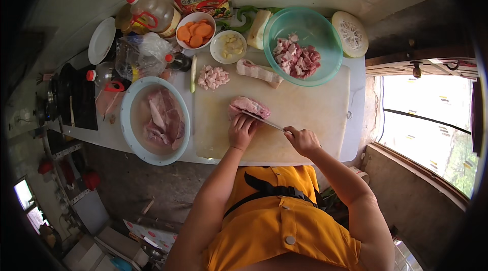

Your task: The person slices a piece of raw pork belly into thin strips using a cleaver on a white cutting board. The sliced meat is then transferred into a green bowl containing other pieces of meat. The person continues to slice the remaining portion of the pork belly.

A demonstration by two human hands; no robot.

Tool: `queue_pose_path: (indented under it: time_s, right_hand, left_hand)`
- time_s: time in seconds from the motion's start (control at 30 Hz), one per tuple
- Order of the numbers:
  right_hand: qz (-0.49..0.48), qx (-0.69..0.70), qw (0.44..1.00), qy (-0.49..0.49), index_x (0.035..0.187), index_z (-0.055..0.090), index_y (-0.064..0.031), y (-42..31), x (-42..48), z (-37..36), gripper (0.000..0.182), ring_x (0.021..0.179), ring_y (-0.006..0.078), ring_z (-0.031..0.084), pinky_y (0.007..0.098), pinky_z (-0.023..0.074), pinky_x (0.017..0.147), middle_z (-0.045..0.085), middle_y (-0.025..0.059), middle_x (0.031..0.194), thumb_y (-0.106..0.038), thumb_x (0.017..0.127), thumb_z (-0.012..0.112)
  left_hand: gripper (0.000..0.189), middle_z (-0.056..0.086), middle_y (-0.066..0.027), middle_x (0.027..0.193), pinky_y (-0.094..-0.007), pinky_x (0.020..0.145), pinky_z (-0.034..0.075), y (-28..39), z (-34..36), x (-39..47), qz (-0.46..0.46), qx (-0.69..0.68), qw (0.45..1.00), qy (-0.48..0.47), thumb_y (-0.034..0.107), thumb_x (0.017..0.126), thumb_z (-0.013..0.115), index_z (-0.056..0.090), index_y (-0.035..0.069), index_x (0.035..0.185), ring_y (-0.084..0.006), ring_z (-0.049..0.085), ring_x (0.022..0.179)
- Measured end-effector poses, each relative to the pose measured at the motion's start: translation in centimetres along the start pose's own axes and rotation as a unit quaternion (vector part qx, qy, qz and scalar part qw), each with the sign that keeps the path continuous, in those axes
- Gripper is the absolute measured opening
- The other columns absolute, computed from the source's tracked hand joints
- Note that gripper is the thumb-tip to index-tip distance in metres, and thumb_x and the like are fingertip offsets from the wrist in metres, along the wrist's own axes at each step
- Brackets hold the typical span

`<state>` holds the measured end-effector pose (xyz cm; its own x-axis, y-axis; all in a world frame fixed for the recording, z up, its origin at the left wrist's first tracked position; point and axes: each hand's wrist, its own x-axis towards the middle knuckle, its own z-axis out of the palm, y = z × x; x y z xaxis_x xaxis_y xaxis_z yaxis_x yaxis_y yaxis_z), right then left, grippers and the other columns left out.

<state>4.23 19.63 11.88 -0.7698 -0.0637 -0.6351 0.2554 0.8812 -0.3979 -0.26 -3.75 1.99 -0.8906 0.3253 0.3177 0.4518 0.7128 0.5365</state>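
My right hand [304,141] grips the handle of a kitchen knife [263,119], whose blade lies against a piece of raw meat [250,106]. My left hand [242,130] presses on the near side of that meat, close to the blade. Both are over a large white cutting board [305,107]. Farther back on the board are a pile of diced pale meat [213,77], a strip of meat with fat [259,72] and a pale green stalk [193,74]. A translucent green bowl [331,53] holds cut meat pieces at the back right.
To the left, a light blue basin [127,118] holds raw meat in cloudy liquid. Along the back stand a bowl of sliced carrots [195,32], a bowl of garlic cloves [228,46], green peppers [246,23], a cut melon or gourd [350,35], and bottles [152,9]. A window is at right.
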Motion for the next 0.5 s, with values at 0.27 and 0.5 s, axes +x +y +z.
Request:
queue_pose_path:
  time_s: [0.27, 0.5]
  right_hand:
    - [-0.017, 0.001, 1.000, 0.000, 0.110, 0.060, -0.0175, -5.7, 4.3, 0.1, 0.040, 0.082, 0.0395, 0.064, 0.0487, 0.0497, 0.074, 0.067, 0.0202, 0.083, -0.050, 0.094, 0.042]
    - [-0.076, 0.014, 0.997, 0.029, 0.111, 0.059, -0.0185, -8.6, 7.8, 0.8, 0.038, 0.081, 0.0412, 0.063, 0.0499, 0.0496, 0.075, 0.066, 0.0209, 0.083, -0.048, 0.094, 0.042]
  left_hand:
    - [0.019, 0.063, -0.0080, 0.098, -0.0401, 0.092, 0.047, 0.1, 0.2, -0.4, 0.023, 0.015, 1.000, 0.010, 0.019, 0.077, 0.068, 0.064, 0.009, 0.094, -0.0284, 0.057, 0.100]
    - [0.030, 0.060, -0.0108, 0.099, -0.0424, 0.090, 0.047, -0.7, -0.1, -0.4, 0.053, 0.000, 0.998, -0.016, 0.014, 0.071, 0.071, 0.060, 0.009, 0.099, -0.0323, 0.056, 0.100]
